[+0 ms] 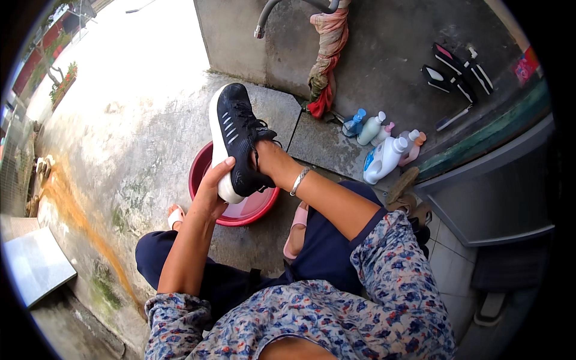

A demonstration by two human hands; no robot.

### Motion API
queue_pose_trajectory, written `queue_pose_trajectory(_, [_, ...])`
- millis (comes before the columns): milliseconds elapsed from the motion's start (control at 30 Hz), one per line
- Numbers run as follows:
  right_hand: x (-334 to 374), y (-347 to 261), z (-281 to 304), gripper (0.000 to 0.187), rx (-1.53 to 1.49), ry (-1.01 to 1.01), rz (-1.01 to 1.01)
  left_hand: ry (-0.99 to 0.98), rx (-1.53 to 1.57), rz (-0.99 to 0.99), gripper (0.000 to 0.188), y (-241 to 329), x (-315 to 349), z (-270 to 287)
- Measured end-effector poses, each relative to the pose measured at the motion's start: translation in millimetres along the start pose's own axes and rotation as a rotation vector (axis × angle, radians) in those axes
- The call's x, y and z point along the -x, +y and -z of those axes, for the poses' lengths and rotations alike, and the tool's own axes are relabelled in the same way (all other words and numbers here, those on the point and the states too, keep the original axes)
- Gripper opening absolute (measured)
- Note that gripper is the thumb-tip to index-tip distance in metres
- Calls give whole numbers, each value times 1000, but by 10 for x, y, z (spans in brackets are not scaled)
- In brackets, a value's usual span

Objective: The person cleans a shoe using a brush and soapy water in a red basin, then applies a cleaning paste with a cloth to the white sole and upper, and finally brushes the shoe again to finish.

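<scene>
A black sneaker (240, 132) with a thick white sole and black laces is held up in front of me, toe pointing away and its sole turned to the left. My left hand (210, 195) grips the heel end of the sole, thumb along its side. Into the shoe's opening reaches my right hand (268, 157), whose fingers are hidden inside. Beneath the shoe sits a red basin (264, 207) on the ground, partly covered by the shoe and my left hand; its contents look pale pinkish.
Several pump bottles (372, 128) and a white jug (384, 159) stand on the ledge at right. A grey tap (260, 30) and a twisted cloth (329, 54) hang beyond the basin. A grey panel (489, 186) stands at right, a pale slab (39, 264) at left.
</scene>
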State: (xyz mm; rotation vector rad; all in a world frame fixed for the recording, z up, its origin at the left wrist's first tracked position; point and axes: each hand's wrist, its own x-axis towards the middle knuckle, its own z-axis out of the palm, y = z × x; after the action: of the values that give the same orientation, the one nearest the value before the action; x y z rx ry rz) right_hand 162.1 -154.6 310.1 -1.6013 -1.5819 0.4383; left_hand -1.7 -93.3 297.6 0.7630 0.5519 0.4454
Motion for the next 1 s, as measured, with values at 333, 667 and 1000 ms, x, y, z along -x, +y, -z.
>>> queue_pose_trajectory(333, [-195, -71, 69, 25, -352, -118, 73, 30, 83, -58, 48, 80, -9, -5])
queue_pose_trajectory(667, [-168, 36, 97, 39, -447, -80, -16, -25, -35, -223, 58, -134, -4, -142])
queue_pose_trajectory(1000, [-279, -78, 386, 43, -508, -314, 3, -59, 37, -267, 59, -106, 56, -143])
